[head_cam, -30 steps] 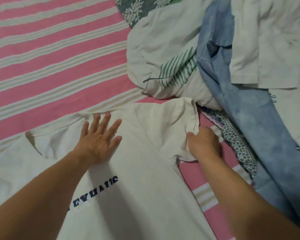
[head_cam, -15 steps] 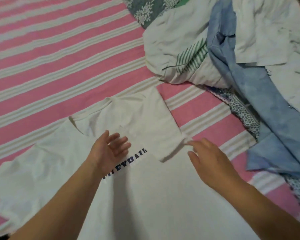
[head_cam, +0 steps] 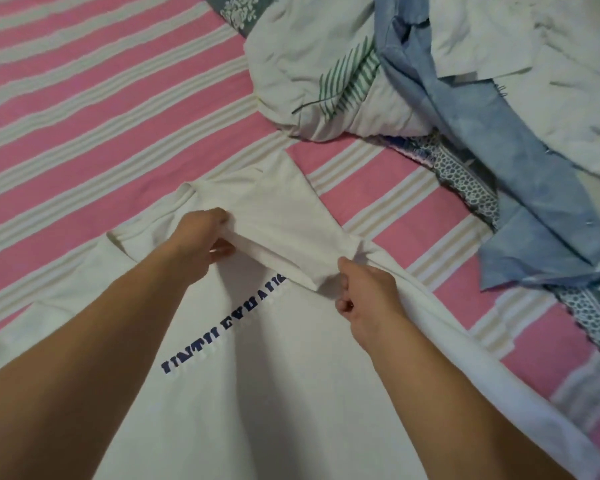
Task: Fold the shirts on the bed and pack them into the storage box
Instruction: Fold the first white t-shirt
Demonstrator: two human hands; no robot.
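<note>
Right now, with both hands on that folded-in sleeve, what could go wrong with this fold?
Both the left hand and right hand pinch the sleeve of the white shirt, so the body may bunch or fold crooked. The unfolded pile lies close and could snag.

Soft, even indoor light – faint shadows under both arms, slight blur toward the lower right edge.

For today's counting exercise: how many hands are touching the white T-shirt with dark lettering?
2. The left hand pinches the folded-over sleeve near the collar; the right hand grips the same fold at its right end. Both are on the white T-shirt, and none appears hidden.
</note>
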